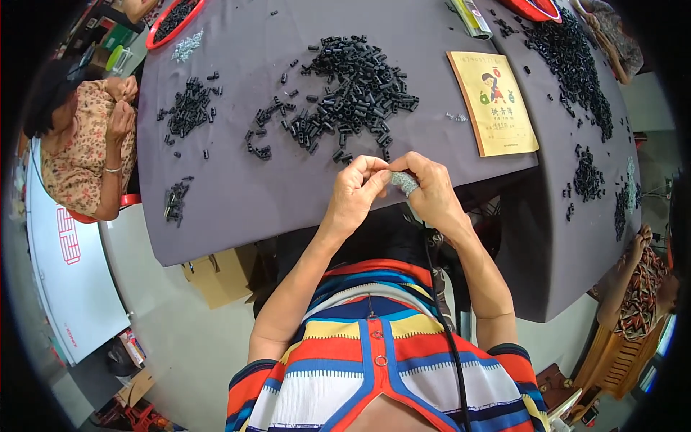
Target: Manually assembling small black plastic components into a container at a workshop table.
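Fingers of my left hand [354,193] pinch against a small grey piece [405,182] at the centre of the frame, over the near edge of the desk [237,194]. My right hand [430,189] grips that piece from the other side. Black tube parts [353,97] lie heaped above, with a yellow booklet [493,103] toward the upper right.

Matt grey cloth over the table [237,194], dull black plastic tubes [356,93], yellow paper booklet [493,104], brown cardboard box [219,277]

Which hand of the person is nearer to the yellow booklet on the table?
The right hand. It is just below and left of the yellow booklet; the left hand is further left, beyond the right one.
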Available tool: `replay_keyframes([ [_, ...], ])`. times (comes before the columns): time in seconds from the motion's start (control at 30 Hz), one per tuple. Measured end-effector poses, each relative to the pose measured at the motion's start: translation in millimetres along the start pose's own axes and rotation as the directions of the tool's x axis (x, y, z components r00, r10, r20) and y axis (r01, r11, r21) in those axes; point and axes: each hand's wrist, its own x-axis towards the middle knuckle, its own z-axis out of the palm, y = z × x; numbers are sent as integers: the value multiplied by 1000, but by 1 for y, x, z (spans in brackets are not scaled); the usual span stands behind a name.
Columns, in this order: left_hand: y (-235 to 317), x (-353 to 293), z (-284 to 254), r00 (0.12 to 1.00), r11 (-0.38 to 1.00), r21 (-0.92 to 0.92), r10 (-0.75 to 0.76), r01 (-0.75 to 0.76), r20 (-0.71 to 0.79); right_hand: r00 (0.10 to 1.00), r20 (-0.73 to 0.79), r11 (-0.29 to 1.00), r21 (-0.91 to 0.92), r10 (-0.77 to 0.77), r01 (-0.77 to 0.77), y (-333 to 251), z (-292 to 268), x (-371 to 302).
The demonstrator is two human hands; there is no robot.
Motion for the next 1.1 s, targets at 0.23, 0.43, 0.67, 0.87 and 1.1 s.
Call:
replay_keyframes([
  [0.23, -10, 5, 6, 994, 976, 211, 73, -54, -82, 964, -108, 855, 494, 243, -160, 20, 21, -6],
  [0.43, -14, 6, 11, 978, 966, 254, 100, -52, -180, 952, -301, 997, 45, -50, 66, 9, 24, -7],
  [0.67, -10, 5, 8, 984, 994, -58, -96, 88, -150, 939, -223, 861, 493, 263, -124, 19, 32, -6],
  [0.87, -14, 4, 8, 973, 996, -62, -75, 63, -220, 953, -279, 953, 302, 120, -32, 16, 33, -3],
  [1.1, -14, 2, 11, 978, 993, -120, -28, 3, -205, 968, -102, 952, 230, 228, -200, 12, 28, 2],
])
